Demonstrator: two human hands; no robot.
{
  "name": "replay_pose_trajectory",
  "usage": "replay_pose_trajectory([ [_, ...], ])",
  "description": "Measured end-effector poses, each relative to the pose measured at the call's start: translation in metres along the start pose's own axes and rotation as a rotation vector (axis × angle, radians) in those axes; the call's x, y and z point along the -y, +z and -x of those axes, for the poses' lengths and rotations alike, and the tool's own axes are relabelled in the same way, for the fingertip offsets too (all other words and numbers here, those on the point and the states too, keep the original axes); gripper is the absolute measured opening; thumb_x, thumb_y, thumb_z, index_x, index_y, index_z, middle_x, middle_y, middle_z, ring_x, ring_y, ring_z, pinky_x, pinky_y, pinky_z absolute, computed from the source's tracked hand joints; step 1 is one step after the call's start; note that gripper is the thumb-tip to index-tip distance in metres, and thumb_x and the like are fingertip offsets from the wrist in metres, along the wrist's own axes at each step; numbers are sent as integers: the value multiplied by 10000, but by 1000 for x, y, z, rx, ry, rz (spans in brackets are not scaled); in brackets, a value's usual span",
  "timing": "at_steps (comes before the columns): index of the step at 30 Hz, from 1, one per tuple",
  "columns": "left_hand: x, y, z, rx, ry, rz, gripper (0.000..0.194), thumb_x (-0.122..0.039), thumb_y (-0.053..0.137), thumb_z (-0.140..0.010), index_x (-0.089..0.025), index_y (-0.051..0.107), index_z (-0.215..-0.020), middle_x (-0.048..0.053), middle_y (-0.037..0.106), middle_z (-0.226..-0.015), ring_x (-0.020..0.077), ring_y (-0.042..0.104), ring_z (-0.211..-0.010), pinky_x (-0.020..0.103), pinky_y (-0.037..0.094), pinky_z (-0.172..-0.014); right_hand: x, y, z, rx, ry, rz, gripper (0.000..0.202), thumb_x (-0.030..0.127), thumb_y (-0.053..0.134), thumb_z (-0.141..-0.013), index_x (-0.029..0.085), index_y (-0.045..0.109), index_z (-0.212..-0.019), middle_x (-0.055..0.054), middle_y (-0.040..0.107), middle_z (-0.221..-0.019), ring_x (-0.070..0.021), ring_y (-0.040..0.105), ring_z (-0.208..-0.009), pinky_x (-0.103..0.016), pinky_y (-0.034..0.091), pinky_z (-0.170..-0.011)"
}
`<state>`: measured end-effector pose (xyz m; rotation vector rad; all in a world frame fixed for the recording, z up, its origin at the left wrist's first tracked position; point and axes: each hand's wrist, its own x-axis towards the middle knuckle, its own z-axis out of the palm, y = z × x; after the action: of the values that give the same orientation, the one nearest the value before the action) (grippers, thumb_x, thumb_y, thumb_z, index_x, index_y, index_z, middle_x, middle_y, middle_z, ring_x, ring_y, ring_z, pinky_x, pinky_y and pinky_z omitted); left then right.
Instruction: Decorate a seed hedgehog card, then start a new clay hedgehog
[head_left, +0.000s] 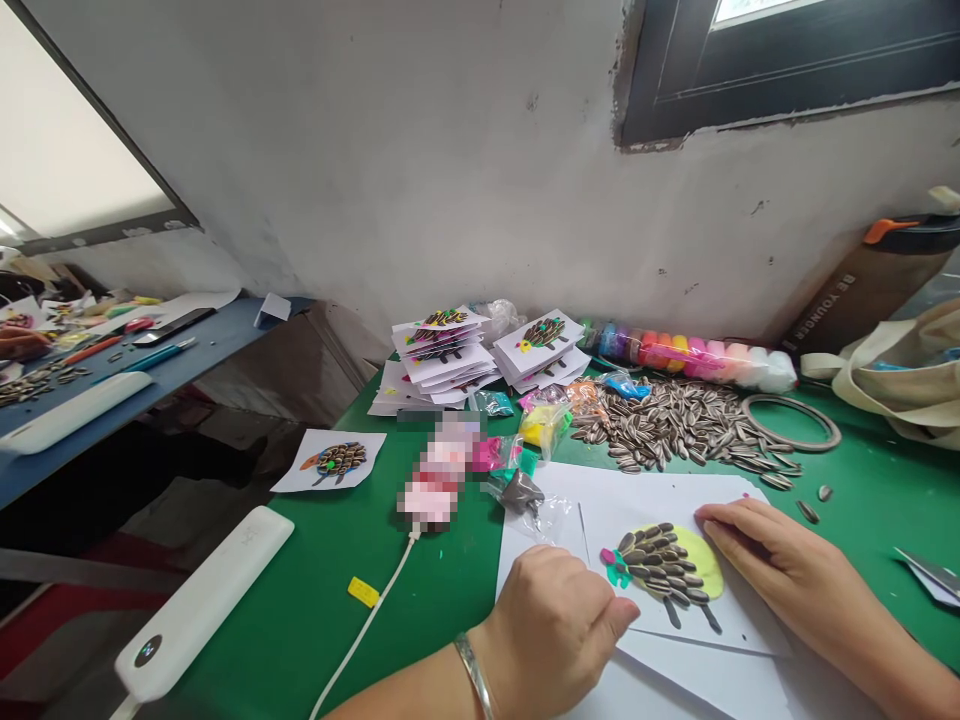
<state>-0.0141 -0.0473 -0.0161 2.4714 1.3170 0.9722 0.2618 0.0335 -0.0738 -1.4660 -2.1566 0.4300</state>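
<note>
A hedgehog-like picture of overlapping sunflower seeds point(660, 560) covers the left part of a flat yellow clay shape point(697, 560), which lies on a white paper sheet point(742, 610). Its head is turquoise clay point(619, 570) with a pink dab, and dark leg-like strips show below. My left hand point(555, 620), with a silver bangle at the wrist, is closed just left of the picture; whether anything is inside its curled fingers is hidden. Stretched fingers of my right hand point(772, 560) rest on the paper at the yellow shape's right edge, holding nothing visible.
Behind the paper lie a heap of sunflower seeds point(675, 415), a ring point(832, 430), bags of coloured clay point(544, 425) and finished cards point(442, 360). A charging phone point(439, 475), a white device point(206, 600) and another card point(337, 462) are leftward. Scissors point(930, 570) lie far right.
</note>
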Motion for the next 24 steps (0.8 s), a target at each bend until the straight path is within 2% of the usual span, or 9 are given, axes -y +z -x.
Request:
replay_pose_trajectory([
  [24,1,-1,-1,27,23,-5,339,-268,440,-938,-185,532,-623,3,545,-541,137,512,-544,263,403,-560,-1,0,0,-1,1,13,274,475,491,-873,288,674,-954,-14,677,-961,-224,635,-934,-296,521,-754],
])
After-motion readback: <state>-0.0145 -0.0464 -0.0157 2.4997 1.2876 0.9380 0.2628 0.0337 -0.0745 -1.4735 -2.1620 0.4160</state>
